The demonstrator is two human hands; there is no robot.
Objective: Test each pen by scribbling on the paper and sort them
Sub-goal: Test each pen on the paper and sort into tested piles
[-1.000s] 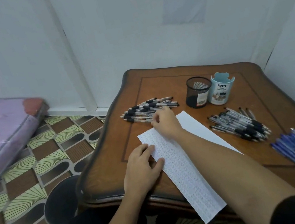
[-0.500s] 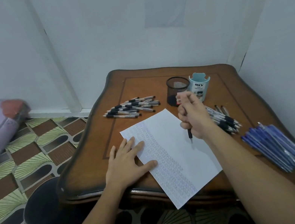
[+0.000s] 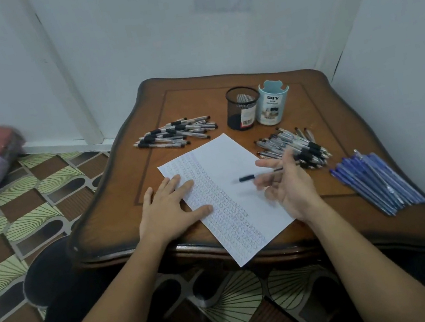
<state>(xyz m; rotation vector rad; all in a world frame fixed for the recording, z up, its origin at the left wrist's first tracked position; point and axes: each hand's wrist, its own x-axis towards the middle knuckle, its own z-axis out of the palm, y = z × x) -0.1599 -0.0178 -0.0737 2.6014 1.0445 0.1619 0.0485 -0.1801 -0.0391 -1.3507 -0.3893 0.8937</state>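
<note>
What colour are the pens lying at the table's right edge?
Those pens are blue; the head view, the only one, shows them clearly.

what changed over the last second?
Right hand took a pen from the far-left pile, carried it right over the paper; the pen, upright before, now lies level across its blurred fingers. Left hand stayed flat on the paper; mesh cup, blue cup, blue pens unmoved.

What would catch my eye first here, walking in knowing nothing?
The white paper, partly filled with rows of scribbles, lies mid-table, pinned by the flat left hand, while the right hand carries a blurred pen above it. Three lots of pens surround it: a black-gripped heap behind the paper, a second heap to its right, and blue pens at the right edge of the table.
</note>
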